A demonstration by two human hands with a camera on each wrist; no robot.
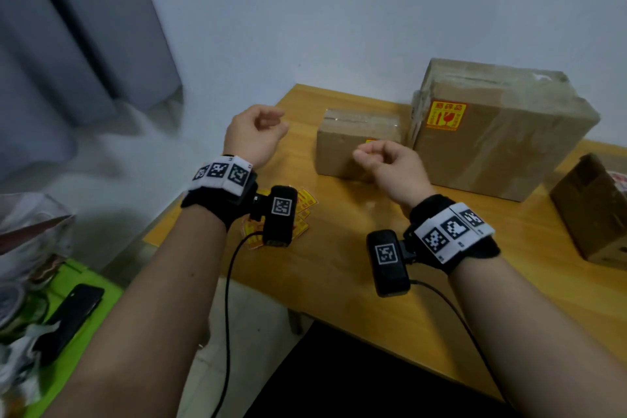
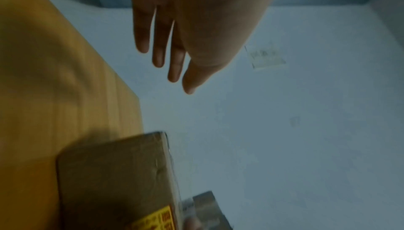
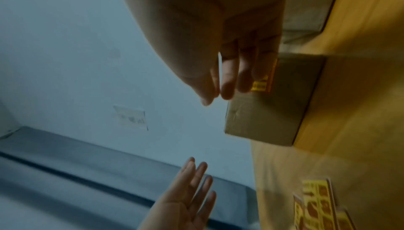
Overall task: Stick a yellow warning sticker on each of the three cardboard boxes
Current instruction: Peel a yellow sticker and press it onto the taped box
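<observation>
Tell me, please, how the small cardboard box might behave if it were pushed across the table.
The small cardboard box sits flat on the smooth wooden table, so it would probably slide, not tip. Its taped, squared sides look stiff. It is probably light for its size, though its contents are hidden.

– What do we see on the wooden table (image 1: 339,282)?
– We see a small box (image 1: 342,142), a big box (image 1: 502,146) just beside it, and a dark box (image 1: 590,210) at the right edge.
– Anything else?
– A pile of yellow stickers (image 1: 305,210) near the left edge.
</observation>
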